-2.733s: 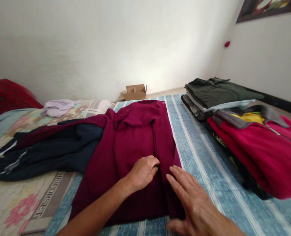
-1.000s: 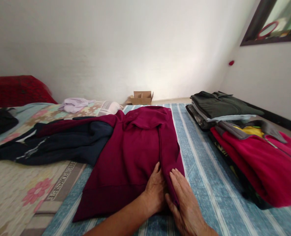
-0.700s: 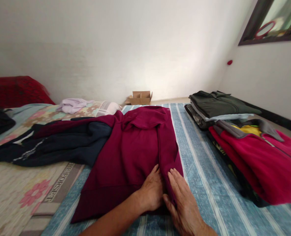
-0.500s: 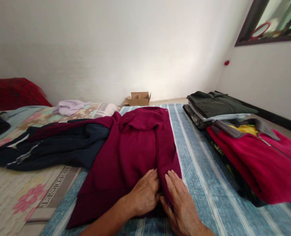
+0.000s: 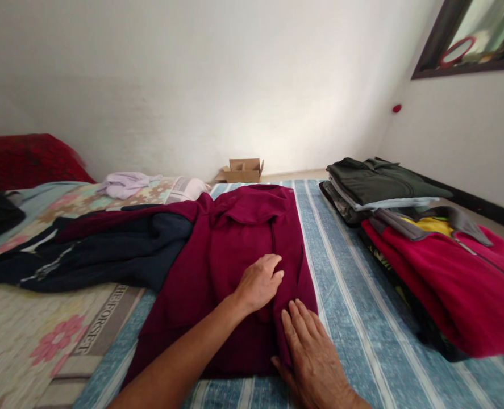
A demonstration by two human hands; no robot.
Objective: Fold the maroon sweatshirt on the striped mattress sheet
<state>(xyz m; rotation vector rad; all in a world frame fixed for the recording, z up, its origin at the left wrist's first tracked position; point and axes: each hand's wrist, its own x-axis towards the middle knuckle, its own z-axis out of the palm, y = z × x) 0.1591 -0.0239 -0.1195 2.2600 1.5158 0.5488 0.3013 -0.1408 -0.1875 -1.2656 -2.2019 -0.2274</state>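
Head view: maroon sweatshirt (image 5: 238, 255) lengthwise 6-to-12 o'clock, neck (image 5: 255, 205) at 12; right hand (image 5: 313, 355) flat on it, left hand (image 5: 259, 285) half-curled, grip unclear.

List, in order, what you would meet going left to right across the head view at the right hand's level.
Pink flower print → maroon sweatshirt → right hand → magenta zip jacket.

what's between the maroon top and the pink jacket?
Head view: striped sheet, then dark clothing poking out under the jacket. Nearer the camera, the right hand, fingers on the top, covers some of the sheet.
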